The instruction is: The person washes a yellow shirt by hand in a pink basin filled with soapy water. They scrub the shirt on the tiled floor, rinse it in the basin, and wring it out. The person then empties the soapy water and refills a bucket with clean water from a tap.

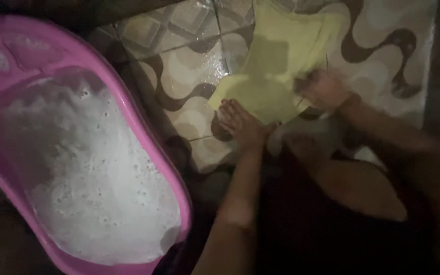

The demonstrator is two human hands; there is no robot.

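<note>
Your left hand (241, 123) lies flat, fingers spread, pressing the near edge of a yellow cloth (280, 61) spread on the wet patterned tile floor (189, 61). Your right hand (323, 89), blurred, rests on the cloth's right side; whether it grips the cloth cannot be told. Left of the cloth sits a pink plastic tub (143, 127) full of white suds (92, 183).

one pink tub (143, 137) of suds at nine o'clock, one yellow cloth (276, 66) at twelve o'clock, two hands on the cloth.
</note>
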